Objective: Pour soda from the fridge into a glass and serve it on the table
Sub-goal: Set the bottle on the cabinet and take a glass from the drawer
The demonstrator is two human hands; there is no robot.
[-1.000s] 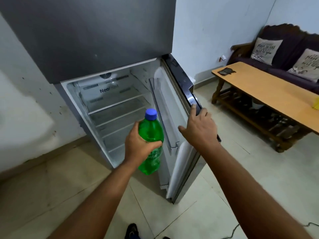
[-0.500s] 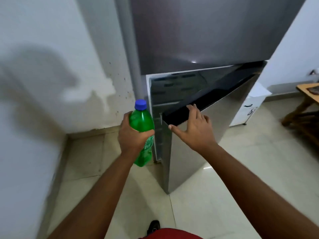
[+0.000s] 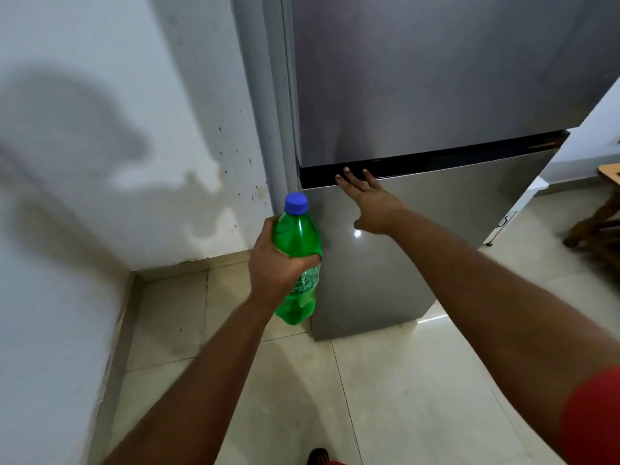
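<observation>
A green soda bottle with a blue cap stands upright in my left hand, which is wrapped around its middle, in front of the fridge's lower left corner. The grey fridge fills the upper right; its lower door is closed flush under the black band. My right hand lies flat on the top of that lower door, fingers spread and touching the black band, holding nothing. No glass is in view.
A stained white wall stands close on the left and meets the tiled floor in a corner. A wooden table's edge and leg show at the far right. A white low unit stands beside the fridge.
The lower fridge door swung from wide open to fully closed under my right hand. The view turned left toward the wall. My left hand kept the bottle upright.
</observation>
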